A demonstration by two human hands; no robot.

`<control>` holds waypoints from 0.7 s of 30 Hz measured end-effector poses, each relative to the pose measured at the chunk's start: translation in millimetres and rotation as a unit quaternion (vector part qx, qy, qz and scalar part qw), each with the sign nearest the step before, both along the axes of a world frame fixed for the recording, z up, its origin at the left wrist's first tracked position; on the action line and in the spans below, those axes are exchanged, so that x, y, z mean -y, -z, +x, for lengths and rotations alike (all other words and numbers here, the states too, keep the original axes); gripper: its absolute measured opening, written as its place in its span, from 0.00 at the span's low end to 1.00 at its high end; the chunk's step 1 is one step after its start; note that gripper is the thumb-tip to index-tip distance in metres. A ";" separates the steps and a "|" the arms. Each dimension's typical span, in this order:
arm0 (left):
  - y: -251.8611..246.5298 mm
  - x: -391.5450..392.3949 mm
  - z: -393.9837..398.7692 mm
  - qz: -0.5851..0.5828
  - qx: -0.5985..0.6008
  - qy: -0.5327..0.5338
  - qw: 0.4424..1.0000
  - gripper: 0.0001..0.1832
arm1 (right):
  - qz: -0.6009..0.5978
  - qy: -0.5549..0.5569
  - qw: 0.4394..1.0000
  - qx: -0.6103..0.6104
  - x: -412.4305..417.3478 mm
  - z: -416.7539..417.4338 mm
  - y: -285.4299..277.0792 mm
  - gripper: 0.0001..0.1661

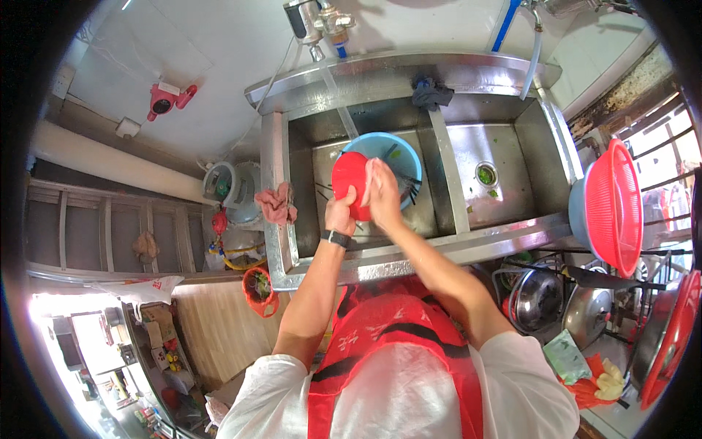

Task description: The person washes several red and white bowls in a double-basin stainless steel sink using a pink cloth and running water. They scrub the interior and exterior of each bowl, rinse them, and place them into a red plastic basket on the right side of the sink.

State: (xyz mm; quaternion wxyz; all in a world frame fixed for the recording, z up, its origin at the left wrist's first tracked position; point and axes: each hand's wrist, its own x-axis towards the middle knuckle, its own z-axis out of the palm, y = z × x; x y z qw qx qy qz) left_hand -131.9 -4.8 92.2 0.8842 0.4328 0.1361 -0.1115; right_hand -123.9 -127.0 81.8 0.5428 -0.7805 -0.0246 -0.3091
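Observation:
My left hand point(341, 213) grips the edge of a red bowl or dish point(347, 174), held tilted above the left sink basin point(428, 211). My right hand point(385, 195) presses a whitish cloth point(368, 178) against the right side of the red dish. Below and behind them stands a light-blue plastic tub point(406, 151), with dark chopsticks or similar sticks point(411, 186) and a bit of green inside. A few more thin dark sticks lie on the basin floor. From the wall tap point(317, 52) a pale strip, a hose or running water, reaches down toward the tub.
The right sink basin point(482, 203) has green scraps in its drain point(486, 174). A dark cloth point(432, 94) lies at the divider's back, a pink cloth point(276, 204) on the left rim. A red colander point(615, 208) stands at right, above pot lids point(540, 299). An orange-red bucket point(262, 307) hangs left.

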 end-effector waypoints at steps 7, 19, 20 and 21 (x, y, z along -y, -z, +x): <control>-21.3 2.4 -1.2 -0.129 0.056 0.030 0.990 0.22 | 0.397 -0.086 0.864 -0.296 41.3 50.2 -22.6 0.22; -31.7 4.3 16.4 -0.078 -0.041 -0.039 0.995 0.24 | 0.525 0.085 0.843 -0.082 5.6 3.6 -15.7 0.13; -29.1 15.2 12.3 -0.110 -0.030 -0.071 0.991 0.25 | 0.469 0.118 0.873 -0.059 -2.3 2.8 -16.6 0.12; -27.1 26.8 9.5 -0.146 -0.019 -0.099 0.984 0.25 | 0.408 0.152 0.900 -0.032 -6.2 3.3 -14.9 0.12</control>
